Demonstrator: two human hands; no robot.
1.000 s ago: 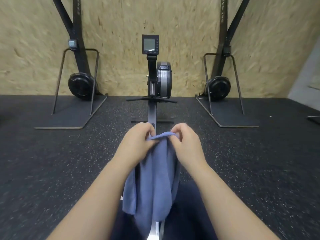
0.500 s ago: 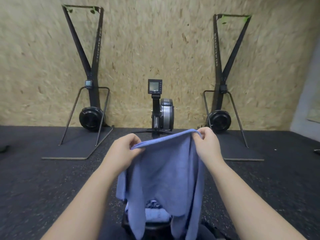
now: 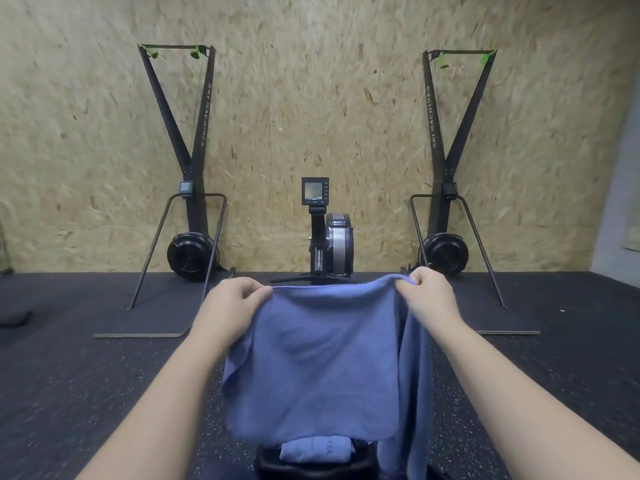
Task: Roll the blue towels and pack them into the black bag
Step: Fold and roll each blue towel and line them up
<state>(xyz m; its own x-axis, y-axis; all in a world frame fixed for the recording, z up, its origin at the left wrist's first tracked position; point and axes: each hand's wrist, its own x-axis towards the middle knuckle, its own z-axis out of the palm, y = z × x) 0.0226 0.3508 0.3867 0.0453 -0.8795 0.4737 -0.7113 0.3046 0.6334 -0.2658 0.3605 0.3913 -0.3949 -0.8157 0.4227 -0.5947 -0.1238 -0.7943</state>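
From the head view, I saw the left hand (image 3: 230, 303) and the right hand (image 3: 427, 294) each pinching a top corner of a blue towel (image 3: 322, 358), fingers curled tight on its upper edge, so the cloth hung spread between them in front of me. Below its lower hem sat a folded blue towel (image 3: 315, 450) inside a black bag (image 3: 311, 467) on the dark floor (image 3: 86, 375). A rowing machine (image 3: 329, 237) stood ahead against the chipboard wall (image 3: 311, 98).
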